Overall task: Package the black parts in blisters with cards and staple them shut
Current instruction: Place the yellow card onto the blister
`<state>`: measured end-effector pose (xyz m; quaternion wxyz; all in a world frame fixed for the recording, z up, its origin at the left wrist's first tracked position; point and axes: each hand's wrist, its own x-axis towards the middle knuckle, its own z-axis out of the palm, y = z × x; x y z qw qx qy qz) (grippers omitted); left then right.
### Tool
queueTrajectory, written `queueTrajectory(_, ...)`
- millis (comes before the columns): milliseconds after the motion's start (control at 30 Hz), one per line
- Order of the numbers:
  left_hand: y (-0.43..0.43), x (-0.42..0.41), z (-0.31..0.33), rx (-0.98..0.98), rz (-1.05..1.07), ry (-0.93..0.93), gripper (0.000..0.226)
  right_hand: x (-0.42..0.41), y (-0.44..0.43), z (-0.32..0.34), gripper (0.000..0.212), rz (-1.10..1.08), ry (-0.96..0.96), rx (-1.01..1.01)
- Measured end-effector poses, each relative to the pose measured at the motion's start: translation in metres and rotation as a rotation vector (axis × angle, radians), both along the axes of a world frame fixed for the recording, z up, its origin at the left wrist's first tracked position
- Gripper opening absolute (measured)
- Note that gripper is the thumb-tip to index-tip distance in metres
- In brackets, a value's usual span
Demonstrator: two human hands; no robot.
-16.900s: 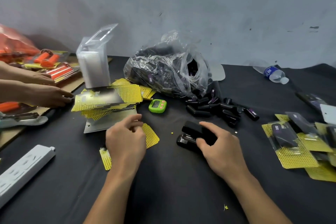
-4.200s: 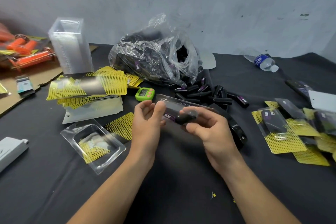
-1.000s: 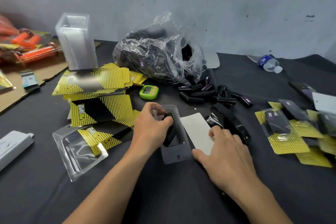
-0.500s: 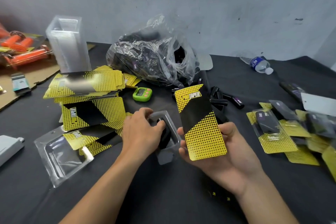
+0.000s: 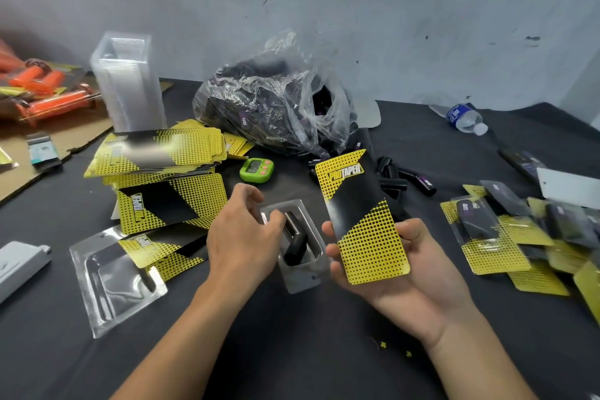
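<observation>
Black tabletop (image 5: 292, 351), one card (image 5: 363, 221) in right hand (image 5: 412, 276), one part (image 5: 295, 243) in blister (image 5: 302, 282)

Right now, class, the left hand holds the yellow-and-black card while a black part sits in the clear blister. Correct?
No: the head view shows the right hand holding the card. The black part does sit in the clear blister.

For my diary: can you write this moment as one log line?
left hand touches blister | black part in blister | right hand holds Pro Taper card | card not yet inserted
</observation>
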<state>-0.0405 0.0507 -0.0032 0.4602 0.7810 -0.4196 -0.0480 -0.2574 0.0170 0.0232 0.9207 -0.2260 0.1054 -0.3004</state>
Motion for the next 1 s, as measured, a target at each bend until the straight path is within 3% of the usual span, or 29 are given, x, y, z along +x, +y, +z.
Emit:
queueTrajectory(67,0.003,-0.002,-0.002,0.036,-0.021,-0.023,0.021,0.0,-0.001,-0.001,0.069,-0.002,-0.012,0.021)
queueTrajectory(200,0.004,-0.007,-0.004,0.144,-0.034,-0.117,0.017,-0.001,0.002,-0.002,0.051,0.034,0.04,-0.033)
queueTrajectory(300,0.005,-0.01,-0.004,0.166,-0.06,-0.149,0.019,-0.005,0.0,-0.005,0.065,0.025,0.037,-0.005)
queueTrajectory(500,0.004,-0.009,-0.007,0.173,-0.185,-0.187,0.009,-0.002,0.0,-0.006,0.067,0.035,0.027,-0.035)
queueTrajectory(767,0.006,-0.009,-0.007,0.127,-0.152,-0.082,0.029,0.001,-0.001,-0.011,0.065,0.043,0.031,-0.06)
queueTrajectory(1000,0.002,-0.002,-0.006,0.228,-0.178,-0.08,0.018,0.005,-0.001,-0.009,0.068,0.025,0.066,-0.092)
